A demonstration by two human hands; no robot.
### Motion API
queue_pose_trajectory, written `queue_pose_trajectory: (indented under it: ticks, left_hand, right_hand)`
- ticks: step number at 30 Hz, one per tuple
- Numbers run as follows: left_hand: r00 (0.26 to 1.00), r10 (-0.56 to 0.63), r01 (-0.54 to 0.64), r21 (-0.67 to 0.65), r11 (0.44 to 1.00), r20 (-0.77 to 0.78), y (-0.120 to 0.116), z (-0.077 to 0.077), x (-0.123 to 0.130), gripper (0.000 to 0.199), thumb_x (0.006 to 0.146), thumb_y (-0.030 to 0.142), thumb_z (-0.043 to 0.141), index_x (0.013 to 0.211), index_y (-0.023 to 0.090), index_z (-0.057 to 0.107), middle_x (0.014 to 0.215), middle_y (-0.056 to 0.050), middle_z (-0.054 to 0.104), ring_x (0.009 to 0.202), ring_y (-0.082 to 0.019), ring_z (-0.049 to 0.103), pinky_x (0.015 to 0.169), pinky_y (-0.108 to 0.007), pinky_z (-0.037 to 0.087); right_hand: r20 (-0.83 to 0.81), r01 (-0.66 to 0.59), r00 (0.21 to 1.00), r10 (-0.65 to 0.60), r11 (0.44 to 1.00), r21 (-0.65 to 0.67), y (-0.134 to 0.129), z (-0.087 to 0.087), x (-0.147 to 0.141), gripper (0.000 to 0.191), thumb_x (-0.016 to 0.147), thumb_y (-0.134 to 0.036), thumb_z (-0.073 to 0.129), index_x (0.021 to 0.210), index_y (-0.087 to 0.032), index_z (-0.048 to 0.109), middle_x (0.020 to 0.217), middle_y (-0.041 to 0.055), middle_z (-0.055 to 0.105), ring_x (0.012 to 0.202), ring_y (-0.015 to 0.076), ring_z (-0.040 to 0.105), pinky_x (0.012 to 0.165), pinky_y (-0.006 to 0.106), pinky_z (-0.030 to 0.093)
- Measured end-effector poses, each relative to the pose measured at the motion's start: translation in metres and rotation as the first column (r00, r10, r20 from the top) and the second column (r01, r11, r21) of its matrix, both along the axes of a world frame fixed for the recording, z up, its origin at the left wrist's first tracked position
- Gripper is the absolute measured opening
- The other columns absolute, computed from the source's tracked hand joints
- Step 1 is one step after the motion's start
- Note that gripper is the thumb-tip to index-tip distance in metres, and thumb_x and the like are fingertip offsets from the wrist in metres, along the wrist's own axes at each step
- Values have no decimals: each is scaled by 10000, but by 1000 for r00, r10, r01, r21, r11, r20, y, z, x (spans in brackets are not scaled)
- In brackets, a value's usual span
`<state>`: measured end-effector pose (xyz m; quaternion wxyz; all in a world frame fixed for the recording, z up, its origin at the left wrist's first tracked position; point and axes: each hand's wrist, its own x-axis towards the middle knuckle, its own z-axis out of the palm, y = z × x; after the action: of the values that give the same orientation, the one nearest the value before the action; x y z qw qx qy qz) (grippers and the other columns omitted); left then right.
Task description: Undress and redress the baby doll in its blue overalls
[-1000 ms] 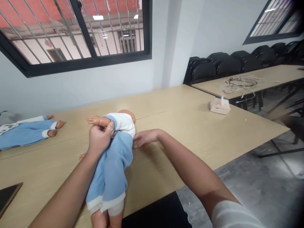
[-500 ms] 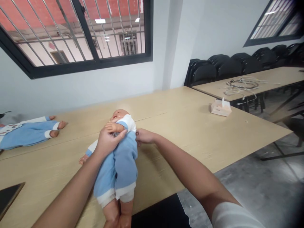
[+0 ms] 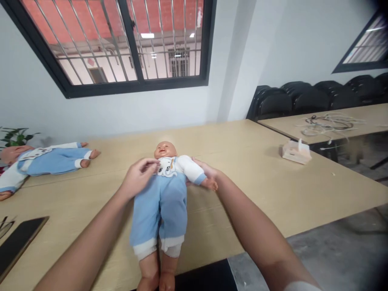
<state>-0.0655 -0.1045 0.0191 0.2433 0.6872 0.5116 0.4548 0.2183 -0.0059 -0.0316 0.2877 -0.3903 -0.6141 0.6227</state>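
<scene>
A baby doll (image 3: 172,198) in blue trousers and a white top with an animal-face front lies face up on the table, head toward the wall and bare feet toward me. My left hand (image 3: 141,176) is at the doll's chest on the left side, fingers bent against the top; the doll's arm there is hidden. On the other side, my right hand (image 3: 204,167) holds the doll by its side, behind the white sleeve, which covers most of its fingers. The doll's blue-cuffed arm sticks out across my right wrist.
A second doll (image 3: 60,159) in similar clothes lies at the left, near a green plant (image 3: 16,136). A dark flat panel (image 3: 22,242) and part of some glasses (image 3: 5,227) are front left. A tissue box (image 3: 296,152) stands right; cables (image 3: 332,123) lie on another table.
The doll has turned from its side onto its back, its face and chest now upward. Its arm has swung from my left hand over to the right. The view has shifted left.
</scene>
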Motion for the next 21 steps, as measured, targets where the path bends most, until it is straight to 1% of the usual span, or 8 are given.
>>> queue_pose_trajectory:
  ticks: [3, 6, 8, 10, 13, 16, 19, 21]
  left_hand:
    - [978, 128, -80, -269, 960, 165, -13, -14, -39, 479, 893, 640, 605, 985, 174, 670, 819, -52, 725, 607, -150, 658, 628, -284, 560]
    - [992, 55, 8, -485, 874, 116, -33, -35, -61, 509, 871, 655, 624, 1024, 173, 682, 925, -88, 738, 697, -188, 701, 660, -325, 595]
    - [999, 14, 11, -451, 893, 51, -42, -46, -63, 512, 868, 631, 639, 1118, 186, 685, 1083, -130, 744, 936, -264, 732, 828, -412, 611]
    - [999, -29, 34, -347, 937, 21, -46, -54, -56, 516, 876, 592, 646, 1229, 216, 666, 1259, -145, 712, 1199, -313, 664, 1036, -479, 534]
    - [988, -105, 136, -313, 940, 115, -43, -62, -45, 589, 899, 552, 624, 1397, 242, 571, 1438, -130, 625, 1365, -302, 560, 1175, -467, 412]
    - [971, -45, 131, -362, 923, 236, -35, -70, -44, 621, 898, 555, 608, 1401, 197, 544, 1383, -147, 648, 1303, -294, 594, 1117, -430, 450]
    - [955, 47, 85, -421, 903, 294, -28, -78, -52, 518, 887, 601, 601, 1170, 168, 621, 1095, -89, 716, 1035, -243, 665, 934, -358, 508]
    - [948, 97, 44, -425, 904, 305, -24, -84, -56, 504, 847, 646, 628, 1023, 174, 609, 898, -18, 671, 837, -187, 629, 787, -298, 489]
  right_hand:
    - [-61, -132, 991, 121, 961, -242, 3, 1, 9, 632, 988, -680, 454, 1033, -117, 738, 1016, 191, 763, 918, 305, 734, 775, 434, 613]
    - [-127, -170, 983, 133, 920, -354, 4, 0, 14, 462, 953, -550, 607, 1105, -128, 717, 996, 170, 774, 891, 268, 739, 772, 372, 605]
    - [-102, -128, 989, 104, 954, -270, 3, -1, 13, 428, 891, -463, 721, 1200, -169, 685, 1024, 139, 780, 859, 248, 734, 742, 344, 597]
    - [-39, -84, 996, 80, 989, -123, 3, 0, 9, 486, 844, -435, 781, 1254, -200, 669, 1103, 124, 776, 873, 245, 726, 736, 338, 589]
    - [99, -29, 995, 16, 991, 130, 3, 1, 2, 459, 837, -429, 784, 1227, -200, 706, 1212, 118, 755, 980, 271, 710, 837, 370, 574]
    - [213, -19, 975, -57, 941, 338, 8, 1, -2, 404, 869, -389, 736, 1220, -188, 726, 1259, 114, 744, 1105, 309, 685, 970, 422, 526]
    - [284, -32, 953, -105, 898, 439, 12, -1, -3, 394, 903, -348, 676, 1251, -169, 717, 1288, 114, 733, 1139, 303, 682, 1020, 411, 495]
    - [340, -36, 928, -151, 873, 486, 14, -2, -4, 387, 924, -322, 635, 1268, -162, 708, 1307, 110, 725, 1150, 281, 682, 1020, 373, 490]
